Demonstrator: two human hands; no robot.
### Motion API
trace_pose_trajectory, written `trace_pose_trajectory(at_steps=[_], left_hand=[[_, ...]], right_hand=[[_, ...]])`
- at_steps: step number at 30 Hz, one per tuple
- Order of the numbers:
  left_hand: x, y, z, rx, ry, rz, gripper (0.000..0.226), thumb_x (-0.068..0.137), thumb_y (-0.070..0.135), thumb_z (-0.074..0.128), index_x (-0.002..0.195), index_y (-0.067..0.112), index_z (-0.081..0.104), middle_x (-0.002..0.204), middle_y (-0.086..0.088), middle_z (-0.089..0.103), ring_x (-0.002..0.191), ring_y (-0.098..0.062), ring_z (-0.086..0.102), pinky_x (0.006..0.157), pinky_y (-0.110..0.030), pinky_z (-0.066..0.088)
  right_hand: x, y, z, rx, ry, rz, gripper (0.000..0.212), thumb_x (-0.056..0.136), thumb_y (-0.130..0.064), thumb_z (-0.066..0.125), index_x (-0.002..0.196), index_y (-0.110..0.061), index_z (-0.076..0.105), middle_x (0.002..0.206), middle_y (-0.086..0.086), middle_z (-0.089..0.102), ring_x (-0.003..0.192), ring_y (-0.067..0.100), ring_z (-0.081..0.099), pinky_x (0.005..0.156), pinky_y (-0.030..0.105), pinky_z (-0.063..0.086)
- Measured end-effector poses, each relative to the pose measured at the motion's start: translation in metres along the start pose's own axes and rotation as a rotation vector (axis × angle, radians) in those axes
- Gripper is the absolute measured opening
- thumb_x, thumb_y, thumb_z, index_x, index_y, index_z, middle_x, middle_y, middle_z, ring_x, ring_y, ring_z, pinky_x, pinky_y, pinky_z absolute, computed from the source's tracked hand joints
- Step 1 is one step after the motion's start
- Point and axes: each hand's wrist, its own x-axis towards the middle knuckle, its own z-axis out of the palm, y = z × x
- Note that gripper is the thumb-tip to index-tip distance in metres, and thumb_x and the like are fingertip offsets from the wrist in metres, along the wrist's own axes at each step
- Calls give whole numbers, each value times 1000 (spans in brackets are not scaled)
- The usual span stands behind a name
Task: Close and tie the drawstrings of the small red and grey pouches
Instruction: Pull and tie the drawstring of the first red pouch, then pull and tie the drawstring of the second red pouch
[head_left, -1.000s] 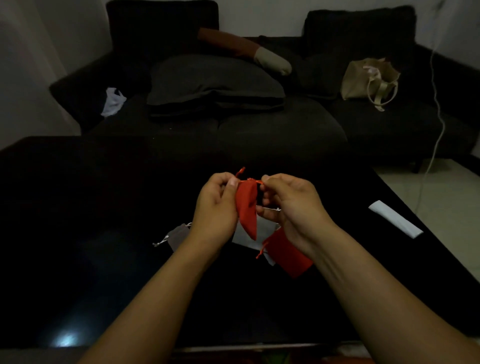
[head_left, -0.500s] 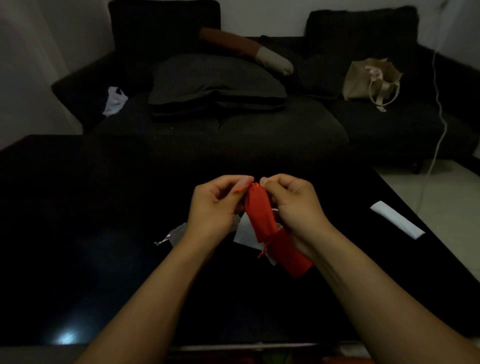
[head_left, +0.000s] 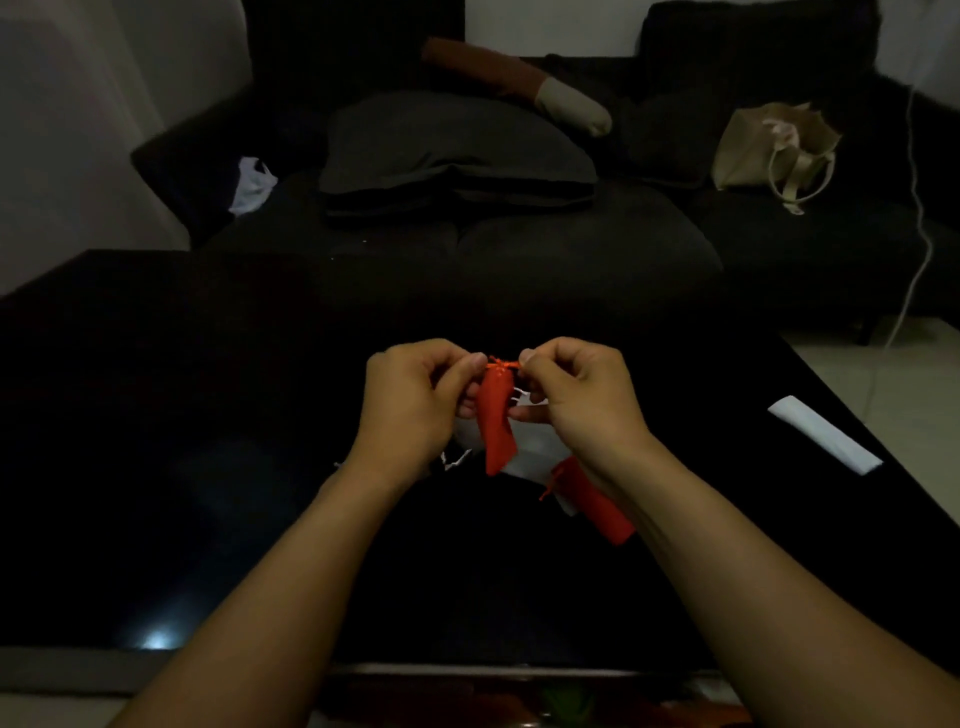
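- Head view: a person holds a red pouch (head_left: 497, 426) in the air above the black table (head_left: 208, 467), with the left hand (head_left: 410, 400) and right hand (head_left: 582, 395) level on either side of its gathered mouth.
- Left fingers are curled and pinch the red drawstring (head_left: 503, 362) on the left of the mouth; right fingers are curled and pinch the cord on the right.
- The pouch hangs from the mouth with its long axis near upright, bottom end slightly towards the right hand. The cord runs crosswise between the two thumbs, so the knot lies directly between the fingertips, equally near both hands.
- Judgement: the mouth looks drawn shut; tying seems in progress, and tightening would call for an outward pull along the cord line.
- Below the held pouch, on the table, lie a second red pouch (head_left: 597, 504) under the right wrist and pale grey pouches (head_left: 535, 452); how many, I cannot tell.
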Motion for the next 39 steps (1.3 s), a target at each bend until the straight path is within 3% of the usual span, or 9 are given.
trace_pose_trajectory(at_steps=[5, 9, 12, 17, 23, 25, 28, 33, 39], left_hand=[[7, -15, -11, -85, -25, -176, 26, 100, 26, 54, 78, 18, 66, 70, 4, 67, 63, -6, 64, 64, -27, 52], [2, -21, -19, -329, -155, -399, 20, 96, 29, 60, 81, 17, 52, 62, 4, 58, 53, -3, 58, 52, -19, 47], [3, -41, -48, -77, -72, -383, 26, 90, 9, 68, 81, 21, 46, 72, 1, 58, 60, -6, 62, 54, -20, 47], [-6, -77, -119, 812, 16, -584, 24, 90, 23, 62, 108, 16, 49, 102, -12, 57, 97, -36, 60, 79, -41, 45], [-8, -92, -118, 826, -292, -711, 73, 83, 24, 70, 140, 20, 24, 133, -18, 49, 117, -35, 50, 104, -45, 40], [-3, -79, -99, 810, -240, -411, 80, 76, 20, 75, 143, 20, 31, 136, -15, 49, 127, -35, 46, 109, -44, 38], [-10, -38, -39, 434, -286, -90, 43, 82, 27, 76, 121, 20, 60, 120, -1, 63, 111, -17, 60, 95, -28, 46], [-20, 3, 32, -31, -657, -247, 40, 89, 42, 66, 122, 19, 62, 111, -2, 69, 96, -14, 70, 82, -29, 59], [-4, 9, 45, -304, -451, -168, 21, 97, 19, 58, 105, 5, 71, 95, -16, 74, 82, -16, 67, 75, -29, 55]], right_hand=[[1, 3, 26, -145, 61, -48, 25, 97, -18, 61, 76, -5, 69, 74, 8, 68, 65, 11, 66, 59, 24, 56], [-1, 9, 48, 19, -151, 152, 26, 100, -20, 56, 80, -8, 67, 73, 7, 64, 62, 11, 63, 56, 24, 56], [4, 11, 52, 44, -296, 251, 28, 103, -24, 49, 87, -10, 68, 75, 5, 61, 66, 13, 57, 55, 22, 53], [19, 17, 10, -954, -482, -146, 37, 84, 3, 58, 108, -21, 72, 107, -1, 69, 101, 15, 65, 88, 29, 53], [25, 10, -59, -1354, -621, 63, 48, 77, -3, 76, 111, -36, 70, 128, -6, 48, 120, 20, 50, 105, 38, 44], [24, 20, -65, -1296, -591, 39, 39, 67, -12, 88, 94, -35, 73, 118, -6, 55, 114, 19, 56, 101, 40, 48], [24, 24, -76, -1186, -493, -64, 29, 61, -17, 92, 74, -34, 73, 105, -4, 65, 101, 17, 63, 94, 40, 52], [9, -14, -89, -890, -515, -177, 12, 81, -14, 78, 85, -23, 71, 92, -1, 73, 89, 9, 69, 86, 35, 56], [0, -19, -95, -410, -376, -183, 20, 89, -5, 70, 109, -9, 66, 79, 7, 68, 66, 6, 65, 62, 22, 52]])
